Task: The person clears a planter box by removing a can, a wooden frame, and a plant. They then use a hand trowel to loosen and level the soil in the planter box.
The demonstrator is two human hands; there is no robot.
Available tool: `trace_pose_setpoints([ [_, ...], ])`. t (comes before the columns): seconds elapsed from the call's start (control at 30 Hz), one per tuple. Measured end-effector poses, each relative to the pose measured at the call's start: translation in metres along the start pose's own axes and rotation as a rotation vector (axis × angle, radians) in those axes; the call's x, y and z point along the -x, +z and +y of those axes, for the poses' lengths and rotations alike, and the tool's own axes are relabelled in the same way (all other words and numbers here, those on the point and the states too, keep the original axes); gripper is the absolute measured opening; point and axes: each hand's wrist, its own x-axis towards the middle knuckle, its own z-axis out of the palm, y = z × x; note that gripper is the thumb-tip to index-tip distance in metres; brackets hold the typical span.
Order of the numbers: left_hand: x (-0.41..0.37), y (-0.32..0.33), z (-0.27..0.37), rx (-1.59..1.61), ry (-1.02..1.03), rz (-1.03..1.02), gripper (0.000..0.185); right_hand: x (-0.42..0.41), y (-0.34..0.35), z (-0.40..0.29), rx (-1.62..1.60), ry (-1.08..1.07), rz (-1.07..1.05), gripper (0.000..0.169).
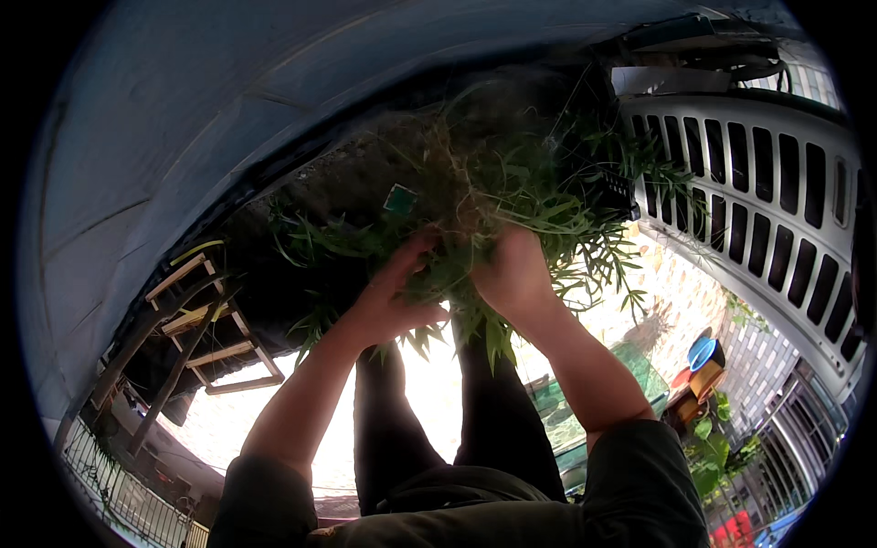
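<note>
Leafy green plants with pale, stringy roots [473, 212] bunch up in front of me. My right hand [514, 274] is closed around stems near the roots, its fingers partly hidden by foliage. On the other side of the bunch is my left hand [394, 294], its thumb and fingers spread apart with leaves [428, 281] between them. Narrow leaves [499, 335] hang below the hands, over my dark trousers. Just beyond my left fingers, a small green square piece [401, 200] lies on dark soil [336, 175].
A blue-grey surface [171, 130] curves along the far left. Below it stands a wooden frame [212, 356] beside slanting poles [161, 342]. A white slotted panel [750, 178] leans in at right. Green translucent sheeting [620, 383], a blue basin [701, 353] and orange containers [706, 381] are lower right.
</note>
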Motion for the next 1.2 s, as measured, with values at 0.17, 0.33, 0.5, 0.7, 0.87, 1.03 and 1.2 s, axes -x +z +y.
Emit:
trace_pose_setpoints([
  [0.17, 0.106, -0.031, -0.043, 0.170, -0.031, 0.336, 0.064, 0.017, 0.053, -0.106, -0.030, -0.091, -0.412, 0.044],
  [0.33, 0.143, -0.038, 0.030, 0.941, 0.158, 0.341, 0.058, 0.022, 0.118, -0.155, -0.188, -0.237, -0.529, 0.045],
  [0.5, 0.149, -0.077, 0.044, 0.770, 0.048, 0.791, 0.053, 0.033, 0.130, -0.167, -0.123, -0.492, -0.472, 0.050],
  [0.7, 0.139, -0.099, 0.034, 0.799, 0.010, 0.993, 0.041, 0.047, 0.083, -0.106, -0.202, -0.568, -0.179, 0.043],
  [0.87, 0.171, -0.132, 0.019, 0.783, -0.052, 1.014, 0.031, -0.033, -0.029, 0.051, -0.471, 0.078, 0.271, 0.021],
  [1.03, 0.204, -0.189, 0.016, 0.670, 0.003, 0.712, 0.034, -0.074, -0.071, 0.292, 0.410, 0.382, 0.137, 0.041],
  [1.2, 0.208, -0.154, 0.048, 0.268, -0.014, 1.264, 0.028, -0.106, -0.004, 0.394, 0.426, 0.500, 0.012, 0.045],
])
